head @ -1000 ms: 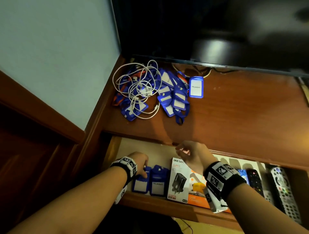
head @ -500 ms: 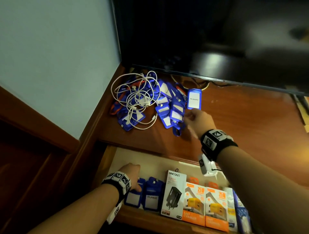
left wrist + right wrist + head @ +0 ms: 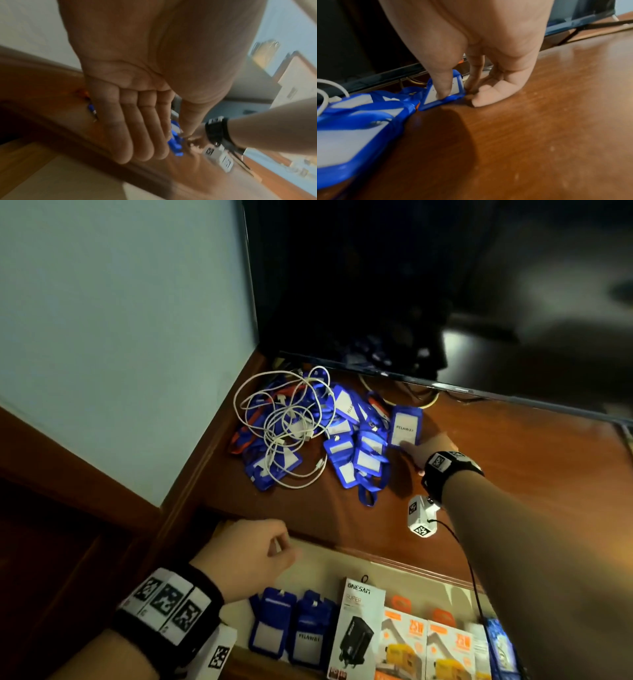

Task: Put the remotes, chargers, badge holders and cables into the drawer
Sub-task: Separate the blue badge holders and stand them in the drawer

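Nearest, the open drawer [image 3: 318, 563] holds a row along its front edge: two blue badge holders [image 3: 289, 630] at the left, then a white charger box [image 3: 358, 631] with a black plug pictured on it, then two orange-and-white charger boxes [image 3: 428, 652], with more packaging at the right, partly hidden by the right forearm.

The left hand [image 3: 246, 556] hovers over the back left corner of the drawer, just below the front edge of the bench [image 3: 513, 491]. It is empty; in the left wrist view its fingers [image 3: 137, 128] lie side by side, nearly straight.

The bench is a glossy reddish-brown wooden top set against a pale blue-grey wall [image 3: 120, 337] on the left. Toward its back left corner lies a heap of blue badge holders [image 3: 349, 450] with lanyards, and a tangle of white cables [image 3: 284, 426] lies over the heap's left part.

The right hand [image 3: 428, 451] reaches across the bench to the heap's right edge, pinching the near end of one blue badge holder [image 3: 405, 426] labelled PELAWAT, thumb [image 3: 442, 83] on its white face, other fingers curled beside it onto the wood.

Behind, a dark television screen [image 3: 411, 285] stands along the back edge.
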Tool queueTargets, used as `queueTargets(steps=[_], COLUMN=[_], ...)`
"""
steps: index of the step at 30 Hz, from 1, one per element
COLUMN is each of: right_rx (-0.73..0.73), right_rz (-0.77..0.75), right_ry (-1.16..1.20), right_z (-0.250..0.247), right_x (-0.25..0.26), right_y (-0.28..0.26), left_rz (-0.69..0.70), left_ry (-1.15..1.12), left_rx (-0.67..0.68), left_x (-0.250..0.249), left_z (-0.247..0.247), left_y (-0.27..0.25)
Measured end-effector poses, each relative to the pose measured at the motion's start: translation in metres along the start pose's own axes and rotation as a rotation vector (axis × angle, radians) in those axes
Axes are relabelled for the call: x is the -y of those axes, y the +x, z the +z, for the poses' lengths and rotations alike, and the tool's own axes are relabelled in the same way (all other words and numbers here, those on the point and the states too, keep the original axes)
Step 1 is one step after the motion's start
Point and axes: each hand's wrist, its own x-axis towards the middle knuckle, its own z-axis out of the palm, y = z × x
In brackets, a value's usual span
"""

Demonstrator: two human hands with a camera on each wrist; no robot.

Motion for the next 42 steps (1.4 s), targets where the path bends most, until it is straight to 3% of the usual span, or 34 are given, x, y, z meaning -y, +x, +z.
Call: queueTargets(steps=[3,5,7,15,19,22,24,30,33,37,42], right_rx=[0.039,0.054,-0.028,-0.131,-0.107,-0.18,-0.214,-0.454,-0.549,-0.585,-0.561], right_rz=[-0.01,-0.01,-0.046,-0.661,-0.863,-0.931,-0.988,-0.942,-0.876,-0.799,-0.745], right_ry=[0.1,0.299,0.462,0.39,0.531,0.62,0.695,0.774,0.802,0.757,0.606], right_z=[-0.015,-0.021,-0.033,-0.133,-0.186,-0.225,-0.25,-0.305,-0.32,-0.311,-0.275], right_x=[-0.001,-0.009,-0.019,-0.035,-0.027,-0.022,-0.019,-0.016,-0.017,-0.013,-0.001], right_y=[-0.032,-0.047,-0.066,-0.189,-0.241,-0.264,-0.274,-0.271,-0.261,-0.246,-0.243], left_rz=[0.104,0.177,0.236,0.459,0.579,0.729,0.779,0.748,0.823,0.879,1.119], left_ry=[-0.009,-0.048,-0.091,-0.131,-0.262,-0.543,-0.583,-0.675,-0.494,0.001,0.353], left_rx=[-0.074,-0.145,-0.176,-0.306,-0.198,0.075,0.205,0.09,-0.069,-0.275,-0.542], left_x=[-0.022,-0.035,-0.05,-0.118,-0.161,-0.184,-0.197,-0.218,-0.21,-0.202,-0.213], left_z=[-0.019,-0.027,-0.032,-0.051,-0.06,-0.059,-0.06,-0.063,-0.07,-0.085,-0.129], left_y=[0.004,0.012,0.022,0.059,0.059,0.05,0.043,0.007,-0.016,-0.046,-0.075])
